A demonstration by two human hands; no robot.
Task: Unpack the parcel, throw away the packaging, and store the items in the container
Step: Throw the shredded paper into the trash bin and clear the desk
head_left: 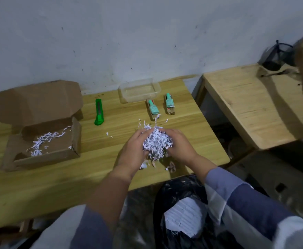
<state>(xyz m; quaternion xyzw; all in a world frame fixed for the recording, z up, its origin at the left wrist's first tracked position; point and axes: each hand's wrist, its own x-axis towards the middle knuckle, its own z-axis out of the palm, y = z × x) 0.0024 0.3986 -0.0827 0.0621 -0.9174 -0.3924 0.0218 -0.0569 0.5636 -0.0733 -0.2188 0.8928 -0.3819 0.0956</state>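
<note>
Both hands, left hand [135,147] and right hand [180,145], are cupping the shredded paper [157,143] at frame centre, fingers curled round it, keeping it bundled for the black bin bag [175,187] directly below.

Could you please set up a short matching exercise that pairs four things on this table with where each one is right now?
Things:
1. green utility knife
2. shredded paper bundle
3. clear plastic container
4. cardboard box

Places:
A. at the back of the table, near the wall
B. at the left end of the table, lid open
C. held between both hands
D. lying between the box and the container

Pairs: 1-D, 2-C, 3-A, 4-B
</note>
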